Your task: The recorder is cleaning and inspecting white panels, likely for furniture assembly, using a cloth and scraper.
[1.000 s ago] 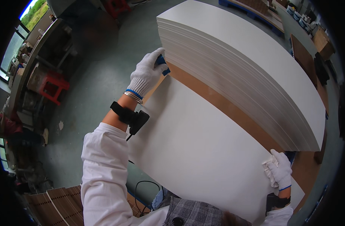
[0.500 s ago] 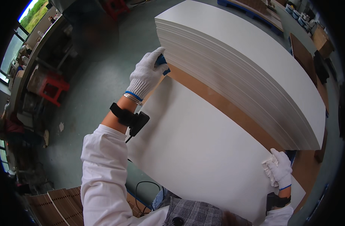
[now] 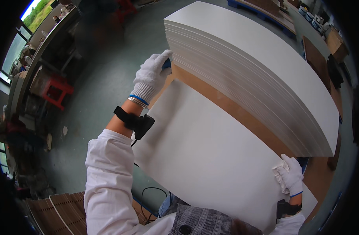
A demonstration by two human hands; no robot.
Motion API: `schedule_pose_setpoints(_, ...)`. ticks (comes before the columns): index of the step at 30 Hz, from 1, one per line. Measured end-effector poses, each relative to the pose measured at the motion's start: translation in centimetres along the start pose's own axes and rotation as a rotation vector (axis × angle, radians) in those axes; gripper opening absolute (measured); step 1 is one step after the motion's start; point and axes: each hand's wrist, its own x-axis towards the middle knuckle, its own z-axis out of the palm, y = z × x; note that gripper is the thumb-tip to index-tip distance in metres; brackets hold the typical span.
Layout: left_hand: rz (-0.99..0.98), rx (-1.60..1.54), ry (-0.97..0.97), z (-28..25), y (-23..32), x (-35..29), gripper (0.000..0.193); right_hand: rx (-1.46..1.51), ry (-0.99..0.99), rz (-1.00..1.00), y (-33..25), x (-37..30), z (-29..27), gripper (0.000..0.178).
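My left hand [image 3: 151, 74], in a white knit glove, is closed round a small blue object [image 3: 167, 64]; most of it is hidden by the fingers, so its kind does not show. The hand is raised above the far left corner of a large white board [image 3: 214, 145], beside the left end of a tall stack of white boards [image 3: 234, 70]. On the right, my gloved right hand [image 3: 292, 176] presses a crumpled white cloth [image 3: 280, 177] onto the white board near its right end.
A brown board [image 3: 226, 102] shows between the white board and the stack. To the left stand a red stool [image 3: 57, 91] and a long workbench [image 3: 42, 43]. Brown corrugated sheets [image 3: 65, 213] lie at the lower left. A blue pallet [image 3: 261, 16] holds brown sheets at the back.
My left fingers have turned slightly, and less of the blue object shows. The right hand and its cloth stay almost where they were.
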Motion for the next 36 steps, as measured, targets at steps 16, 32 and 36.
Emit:
schedule_pose_setpoints(16,-0.565,-0.489,0.471,-11.3,-8.9,-20.2,0.054,0.158,-0.041,0.030,1.0,0.3,1.3,0.049)
schedule_pose_setpoints(32,-0.499,-0.301,0.486,-4.5,-4.4,-28.6,0.044,0.201,-0.038,0.044,1.4,0.2,1.4,0.046)
schedule_pose_setpoints(36,-0.503,-0.162,0.499,-4.7,-4.5,-27.9,0.043,0.134,-0.005,0.016,1.1,0.1,1.4,0.046)
